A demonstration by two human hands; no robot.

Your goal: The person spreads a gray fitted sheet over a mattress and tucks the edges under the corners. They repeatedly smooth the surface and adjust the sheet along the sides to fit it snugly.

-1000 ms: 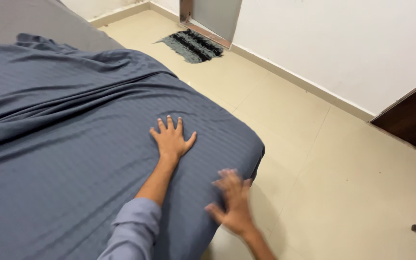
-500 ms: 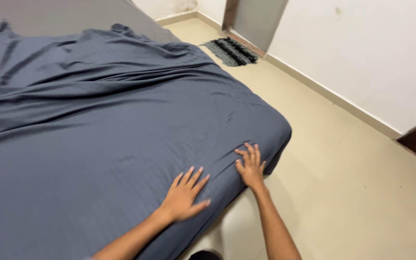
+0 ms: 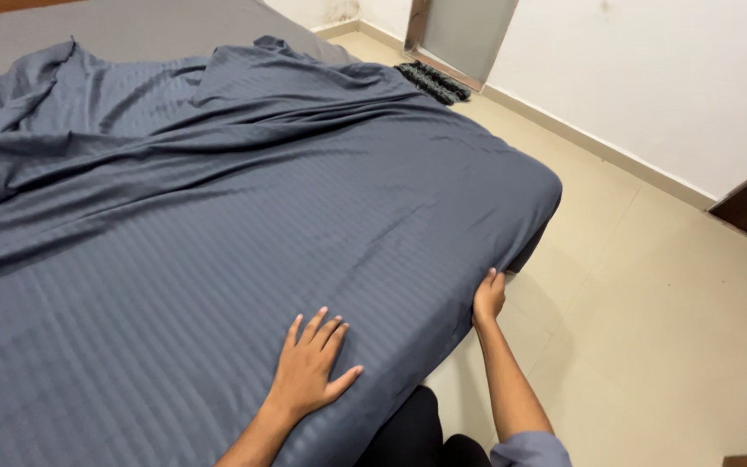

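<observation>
Since half a second ago, the right hand (image 3: 488, 297) is dropping off the mattress top to the hanging edge, fingers curling around the dark blue striped bedsheet (image 3: 218, 242); the left hand (image 3: 309, 367) is lying flat and open, pressing it. Holding that palm firm while pulling the edge evenly should be keeping wrinkles out. Its stripes are running away from the hands, leftward toward the far bunched end.

right hand (image 3: 488, 298): off sheet (image 3: 218, 242) top, now at hanging edge | left hand (image 3: 309, 367): nearer
</observation>
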